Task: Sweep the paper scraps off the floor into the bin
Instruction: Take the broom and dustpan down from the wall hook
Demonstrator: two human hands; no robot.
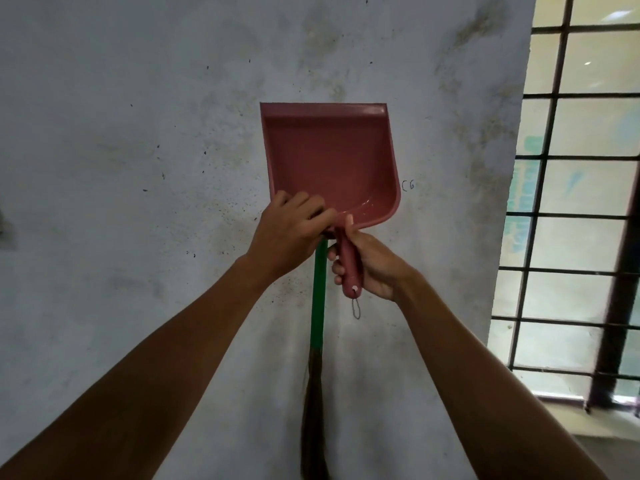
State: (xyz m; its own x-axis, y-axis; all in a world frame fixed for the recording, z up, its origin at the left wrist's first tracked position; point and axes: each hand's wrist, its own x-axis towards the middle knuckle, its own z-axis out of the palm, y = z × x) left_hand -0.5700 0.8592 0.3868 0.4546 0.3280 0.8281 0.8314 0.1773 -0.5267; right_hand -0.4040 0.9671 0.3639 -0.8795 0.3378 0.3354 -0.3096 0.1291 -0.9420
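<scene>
A pink plastic dustpan [330, 157] stands upright against a stained white wall, its pan pointing up. My right hand [369, 266] is wrapped around its handle, with a small wire loop hanging from the handle's end. My left hand [292, 233] is closed over the top of a broom [318, 306] with a green handle, right at the dustpan's lower left corner. The broom hangs down the wall, with dark bristles below. No paper scraps or bin are in view.
The stained white wall [138, 168] fills most of the view. A barred window grille [568, 216] stands at the right, with a strip of floor beneath it at the lower right.
</scene>
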